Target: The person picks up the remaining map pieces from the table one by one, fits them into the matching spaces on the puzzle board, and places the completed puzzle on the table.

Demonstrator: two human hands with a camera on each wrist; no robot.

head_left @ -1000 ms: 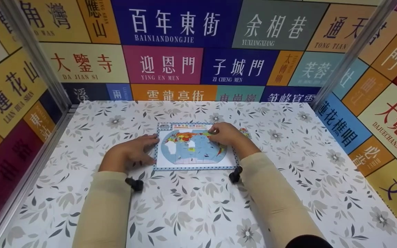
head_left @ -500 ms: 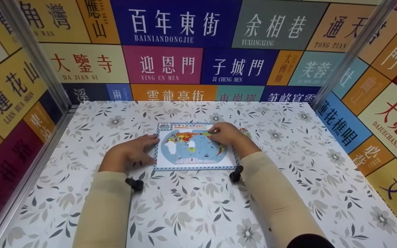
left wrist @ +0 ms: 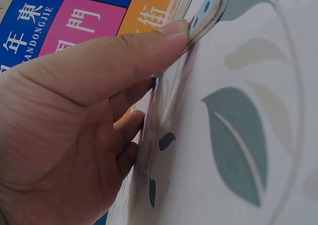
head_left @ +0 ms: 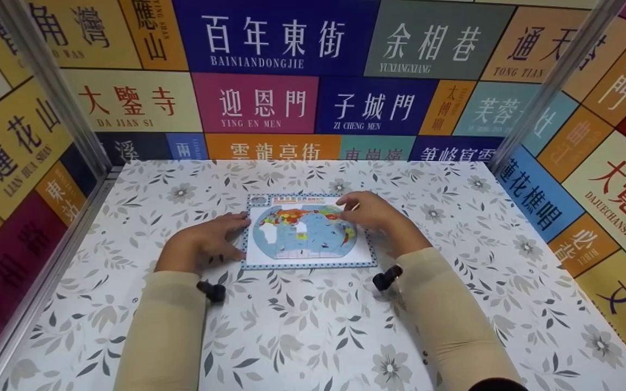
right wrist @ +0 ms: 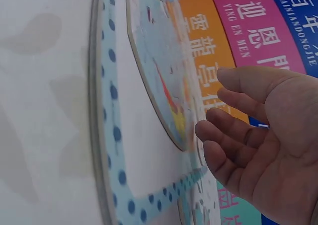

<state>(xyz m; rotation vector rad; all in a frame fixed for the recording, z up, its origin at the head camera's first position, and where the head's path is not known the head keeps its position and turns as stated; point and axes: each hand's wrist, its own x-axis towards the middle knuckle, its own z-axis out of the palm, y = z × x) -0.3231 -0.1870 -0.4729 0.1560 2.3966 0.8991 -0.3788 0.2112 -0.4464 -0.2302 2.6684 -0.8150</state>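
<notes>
A world map jigsaw puzzle (head_left: 321, 241) lies flat on the table, in a board with a blue dotted border (head_left: 313, 266). White gaps show on the left of the map and in its middle. Against the board's left edge rests my left hand (head_left: 210, 239), fingers extended; its thumb (left wrist: 174, 34) touches the edge near the corner in the left wrist view. Over the map's upper right hovers my right hand (head_left: 370, 212). The right wrist view shows its fingers (right wrist: 213, 115) loosely bent, nothing between them, apart from the puzzle.
White leaf-patterned paper covers the table (head_left: 291, 326). Upright panels with coloured name signs (head_left: 256, 103) stand behind and at both sides. A black clip-like piece sits at each wrist.
My right hand has lifted slightly and shifted right, uncovering more of the map's upper right. Its fingertips have parted. The left hand has stayed put.
</notes>
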